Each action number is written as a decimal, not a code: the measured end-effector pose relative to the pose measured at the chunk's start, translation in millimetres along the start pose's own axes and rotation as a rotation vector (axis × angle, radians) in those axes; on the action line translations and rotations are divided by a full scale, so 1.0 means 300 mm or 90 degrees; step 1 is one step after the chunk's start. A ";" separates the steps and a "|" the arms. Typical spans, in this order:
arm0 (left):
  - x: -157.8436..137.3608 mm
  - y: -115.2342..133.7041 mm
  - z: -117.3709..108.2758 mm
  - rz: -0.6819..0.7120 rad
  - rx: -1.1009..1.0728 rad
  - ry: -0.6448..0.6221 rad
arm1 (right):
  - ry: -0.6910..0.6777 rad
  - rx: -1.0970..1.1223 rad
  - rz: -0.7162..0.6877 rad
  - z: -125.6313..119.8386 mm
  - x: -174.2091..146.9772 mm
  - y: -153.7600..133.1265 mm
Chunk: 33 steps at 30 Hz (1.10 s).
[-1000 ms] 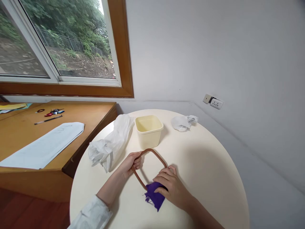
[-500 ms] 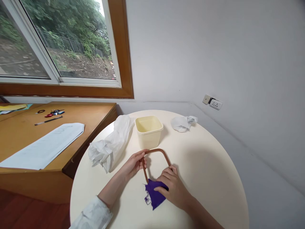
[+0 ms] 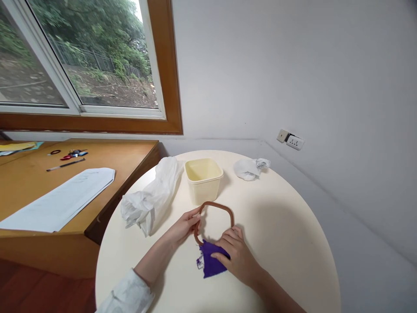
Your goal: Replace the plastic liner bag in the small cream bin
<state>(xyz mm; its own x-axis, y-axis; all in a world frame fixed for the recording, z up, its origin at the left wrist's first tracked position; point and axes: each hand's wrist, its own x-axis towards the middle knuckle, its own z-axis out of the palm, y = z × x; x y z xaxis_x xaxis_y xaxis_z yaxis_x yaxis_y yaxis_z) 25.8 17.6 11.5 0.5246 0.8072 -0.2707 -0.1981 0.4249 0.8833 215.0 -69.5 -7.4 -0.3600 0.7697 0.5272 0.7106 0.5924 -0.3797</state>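
Observation:
A brown frame (image 3: 219, 204), shaped like a square with rounded corners, is held tilted above the table. My left hand (image 3: 185, 224) pinches its left side near the upper corner. A purple cloth (image 3: 211, 263) with a frayed left edge hangs at the frame's lower side, overlapping it. My right hand (image 3: 236, 252) is closed over the cloth and the frame's right side, thumb on the cloth. The palm hides the cloth's right part and the frame's lower right corner. Just beyond the frame stands a pale yellow plastic tub (image 3: 205, 184) without a lid.
The round white table (image 3: 280, 243) also carries a long crumpled white plastic bag (image 3: 156, 191) at left and a smaller knotted bag (image 3: 249, 168) at back right. Left of it, a wooden desk (image 3: 124, 152) holds papers (image 3: 65, 200), a pen (image 3: 67, 164) and keys (image 3: 74, 154).
The frame has turned clockwise between my hands, its top now sloping down to the right. The purple cloth has swung with it, its lower edge higher and more level. Both hands have barely shifted.

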 end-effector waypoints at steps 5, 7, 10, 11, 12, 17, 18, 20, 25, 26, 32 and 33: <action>0.009 0.005 -0.012 0.036 0.001 0.057 | -0.017 0.038 0.002 0.001 -0.003 -0.003; 0.008 0.007 -0.012 0.039 0.006 0.061 | -0.029 0.058 -0.007 0.001 -0.003 -0.007; 0.004 0.012 -0.016 0.030 0.019 0.056 | -0.046 0.070 -0.019 -0.001 -0.001 -0.011; 0.004 0.014 -0.017 0.025 0.023 0.057 | -0.052 0.071 -0.024 -0.002 -0.001 -0.011; 0.003 0.016 -0.018 0.020 0.025 0.059 | -0.055 0.069 -0.031 -0.003 0.000 -0.010; 0.003 0.027 -0.013 0.004 0.036 0.048 | -0.022 0.016 -0.048 -0.009 -0.002 0.018; 0.002 0.028 -0.011 0.001 0.041 0.045 | -0.009 0.000 -0.045 -0.010 -0.003 0.025; 0.001 0.028 -0.010 -0.002 0.048 0.043 | 0.019 -0.033 -0.041 -0.015 -0.004 0.038; -0.004 0.024 -0.016 -0.002 0.052 0.026 | 0.103 -0.107 -0.015 -0.045 0.009 0.050; -0.005 0.025 -0.016 -0.004 0.054 0.018 | 0.120 -0.117 -0.007 -0.053 0.012 0.052; -0.010 0.032 -0.007 -0.012 0.087 0.001 | 0.086 -0.086 0.007 -0.084 0.011 0.078; -0.011 0.031 -0.006 -0.011 0.096 -0.001 | 0.071 -0.065 0.012 -0.084 0.007 0.084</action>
<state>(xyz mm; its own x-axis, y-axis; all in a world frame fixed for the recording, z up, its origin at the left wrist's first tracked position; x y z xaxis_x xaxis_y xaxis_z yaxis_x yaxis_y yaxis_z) 20.7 19.7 19.9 0.5278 0.7997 -0.2862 -0.0627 0.3728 0.9258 247.3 -58.8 3.3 -0.2813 0.7457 0.6040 0.7764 0.5468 -0.3135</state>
